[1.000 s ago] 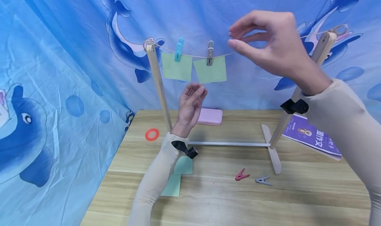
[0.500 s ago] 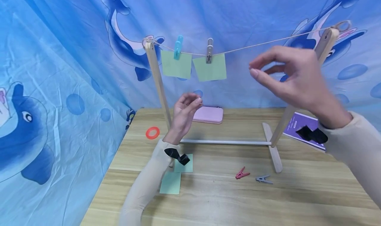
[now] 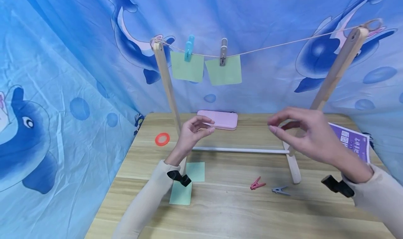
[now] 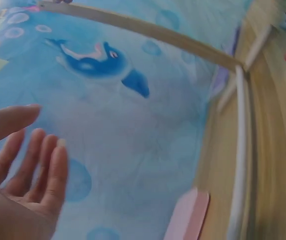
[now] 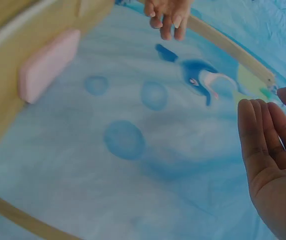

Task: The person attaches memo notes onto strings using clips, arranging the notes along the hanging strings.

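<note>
Two green paper sheets hang from a string stretched between wooden posts. A light blue clothespin pins the left sheet; a grey clothespin pins the right sheet. My left hand hovers below them with loosely bent fingers, nothing in its grasp. My right hand is in the air before the right post, thumb and fingers apart and holding nothing. On the table under the hands lie a red clothespin and a grey-blue clothespin. Two more green sheets lie near my left forearm.
A pink case lies at the back of the table, with a red ring to the left. A white rod joins the stand's feet low down. Behind the right hand is a purple booklet. Blue dolphin curtains surround the table.
My right hand has come down from beside the string to well below it, moving slightly right. My left hand has dropped away from the hanging sheets and shifted a little left.
</note>
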Available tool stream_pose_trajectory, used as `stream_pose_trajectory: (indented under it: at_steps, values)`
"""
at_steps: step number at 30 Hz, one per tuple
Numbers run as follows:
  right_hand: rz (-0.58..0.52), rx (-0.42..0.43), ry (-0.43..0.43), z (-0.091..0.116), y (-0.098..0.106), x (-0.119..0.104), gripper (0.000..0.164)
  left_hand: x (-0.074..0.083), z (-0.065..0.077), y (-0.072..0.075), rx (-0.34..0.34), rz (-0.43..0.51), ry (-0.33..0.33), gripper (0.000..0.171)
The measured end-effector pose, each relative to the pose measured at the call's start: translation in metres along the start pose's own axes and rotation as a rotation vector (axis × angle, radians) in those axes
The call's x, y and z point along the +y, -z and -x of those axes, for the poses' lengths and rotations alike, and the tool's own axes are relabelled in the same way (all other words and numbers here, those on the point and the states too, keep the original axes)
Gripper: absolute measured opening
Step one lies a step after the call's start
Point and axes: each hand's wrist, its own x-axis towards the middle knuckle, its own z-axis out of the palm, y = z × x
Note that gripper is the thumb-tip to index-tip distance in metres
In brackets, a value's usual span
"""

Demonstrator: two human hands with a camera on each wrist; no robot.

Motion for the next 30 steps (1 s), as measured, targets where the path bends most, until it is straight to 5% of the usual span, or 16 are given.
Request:
stream_pose_trajectory:
  at_steps: [7, 13, 21, 30]
  values:
    - [-0.038, -0.054, -0.161, 0.040, -0.017, 0.026, 0.030, -0.010, 0.019, 0.017, -0.186, -0.367, 0.140, 0.031]
    - [-0.022, -0.126, -0.274, 0.073, -0.028, 0.050, 0.024, -0.022, 0.033, 0.028, -0.341, -0.474, 0.197, 0.031]
    - [-0.105, -0.162, -0.314, 0.112, -0.058, 0.080, 0.022, -0.035, 0.047, 0.046, -0.376, -0.675, 0.166, 0.034]
    - [-0.152, -0.228, -0.344, 0.148, -0.077, 0.101, 0.018, -0.038, 0.065, 0.051, -0.345, -0.849, 0.272, 0.042]
